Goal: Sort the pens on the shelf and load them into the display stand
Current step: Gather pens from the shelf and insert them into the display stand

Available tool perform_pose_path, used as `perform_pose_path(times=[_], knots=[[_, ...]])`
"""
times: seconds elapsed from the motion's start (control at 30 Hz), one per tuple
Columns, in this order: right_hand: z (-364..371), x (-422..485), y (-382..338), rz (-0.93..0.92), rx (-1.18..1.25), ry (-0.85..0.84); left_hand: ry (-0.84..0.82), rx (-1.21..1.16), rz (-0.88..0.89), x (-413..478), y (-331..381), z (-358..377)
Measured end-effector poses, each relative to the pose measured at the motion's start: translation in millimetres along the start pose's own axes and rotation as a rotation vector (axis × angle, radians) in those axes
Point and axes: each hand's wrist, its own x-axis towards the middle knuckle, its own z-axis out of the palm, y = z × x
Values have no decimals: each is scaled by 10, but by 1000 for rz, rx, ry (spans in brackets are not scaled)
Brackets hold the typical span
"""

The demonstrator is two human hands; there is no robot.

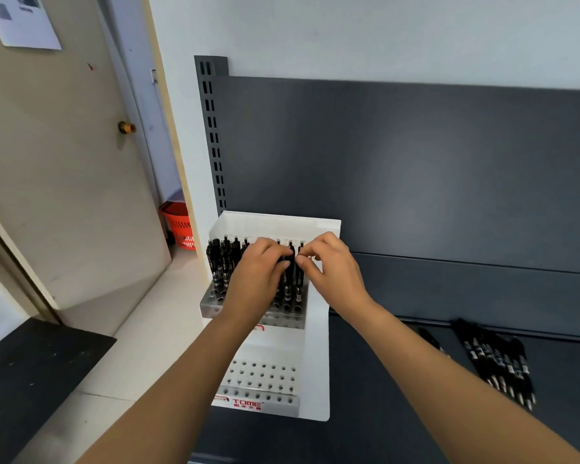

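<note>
Now both hands are up at the top step of the tall white plastic display stand point(318, 329). A bunch of standing black pens point(220, 262) fills that step. They point up and down, tips in the holes.

The left hand point(258, 272) has its fingers curled over the standing black pens near the middle. The right hand point(332, 269) pinches the top of one black pen point(293, 276) with thumb and finger. That pen stands right between the two hands, touching both. Its long side runs up and down, so I think it has to be pushed straight down to sit well.

The bottom step of white holes point(262, 380) has no pens in it yet. The pile of loose black pens point(499, 363) lies flat on the dark grey metal shelf point(382, 413), well off to the right. The right hand is nearer to that pile, so it looks like the better hand to fetch the next one.
</note>
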Motion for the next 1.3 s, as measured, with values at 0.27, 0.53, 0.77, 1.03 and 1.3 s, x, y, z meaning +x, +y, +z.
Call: perform_pose_path(times=[0.27,0.53,0.77,1.03,1.3], knots=[[-100,-93,100,51,95,53,133,55,55,144,95,15],[-515,-345,765,106,-157,-4,-27,155,340,266,681,547],[-999,-866,1840,334,-347,-314,-468,158,245,170,1248,1515],[-1368,-1213,2728,489,-400,-456,-831,190,101,5,1703,2455],[-1230,-1309,2997,410,-621,-685,-1072,285,-74,-217,1780,3027]])
